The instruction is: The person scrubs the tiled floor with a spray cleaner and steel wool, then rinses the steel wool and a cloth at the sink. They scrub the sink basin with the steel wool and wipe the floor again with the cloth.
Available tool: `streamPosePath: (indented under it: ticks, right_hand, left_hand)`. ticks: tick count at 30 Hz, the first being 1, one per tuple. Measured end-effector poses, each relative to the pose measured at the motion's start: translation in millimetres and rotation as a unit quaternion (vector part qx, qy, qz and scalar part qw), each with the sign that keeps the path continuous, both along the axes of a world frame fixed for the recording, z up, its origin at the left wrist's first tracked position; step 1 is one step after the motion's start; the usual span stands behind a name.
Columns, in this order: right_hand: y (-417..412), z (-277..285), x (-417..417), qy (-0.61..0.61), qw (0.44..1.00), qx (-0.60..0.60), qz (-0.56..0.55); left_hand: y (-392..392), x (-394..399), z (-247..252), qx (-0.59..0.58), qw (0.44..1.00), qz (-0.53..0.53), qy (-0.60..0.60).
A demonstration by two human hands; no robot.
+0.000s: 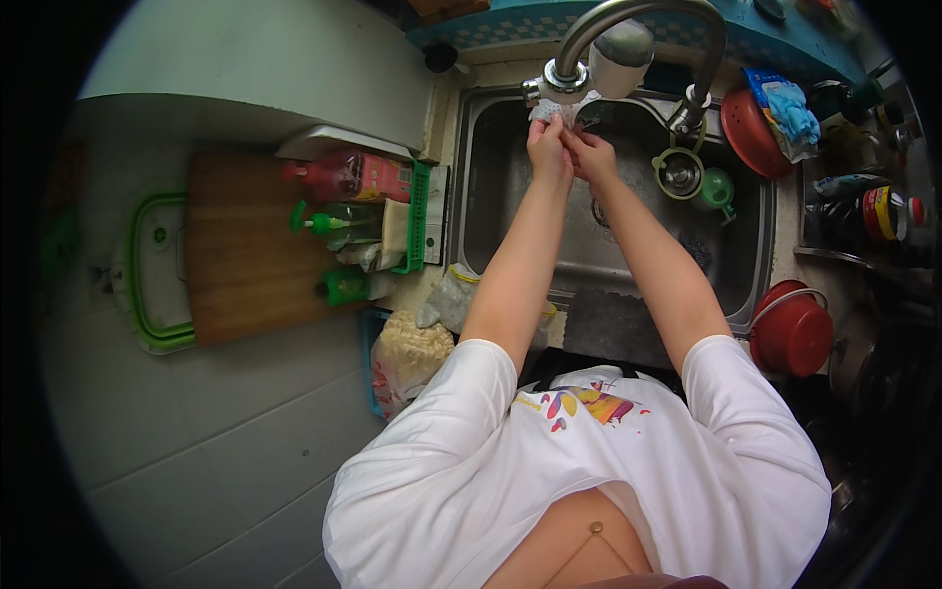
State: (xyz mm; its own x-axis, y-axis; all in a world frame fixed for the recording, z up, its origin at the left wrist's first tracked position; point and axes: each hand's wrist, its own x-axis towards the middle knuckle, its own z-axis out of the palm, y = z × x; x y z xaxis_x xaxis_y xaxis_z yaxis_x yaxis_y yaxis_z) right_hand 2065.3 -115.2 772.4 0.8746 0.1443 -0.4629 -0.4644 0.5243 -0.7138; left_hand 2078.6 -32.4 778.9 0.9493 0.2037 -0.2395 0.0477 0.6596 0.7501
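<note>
Both my arms reach over the stainless steel sink (589, 258). My left hand (550, 149) and my right hand (591, 156) meet near its back edge, below the faucet's filter unit (564, 81). The fingers of both hands touch at a whitish, dotted piece of material (546, 110), possibly a cloth, partly hidden by the faucet body. How each hand grips it is not clear. The curved metal spout (640, 9) arches above and ends to the right of my hands.
A strainer (678, 174) and a green plastic scoop (715, 189) lie at the sink's right side. Right of it are a red colander (752, 132) and a red bucket (793, 331). Bottles in a green basket (418, 217) and a wooden cutting board (243, 250) stand left.
</note>
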Motion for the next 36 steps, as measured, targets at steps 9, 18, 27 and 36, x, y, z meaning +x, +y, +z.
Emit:
streamPosePath:
  ticks: [9, 18, 27, 36]
  right_hand:
    - [-41, -12, 6, -0.082, 0.966, 0.245, 0.001]
    - [-18, -11, -8, -0.158, 0.986, 0.011, -0.050]
    - [-2, -15, 1, -0.142, 0.950, -0.266, -0.077]
    - [-2, -1, -4, 0.004, 0.982, 0.187, -0.017]
  left_hand:
    - [35, -57, -6, 0.215, 0.969, -0.124, -0.005]
    - [34, -79, 22, 0.095, 0.994, -0.047, 0.022]
    - [36, -71, 20, 0.134, 0.991, -0.005, 0.022]
    - [22, -64, 18, 0.048, 0.990, 0.124, 0.034]
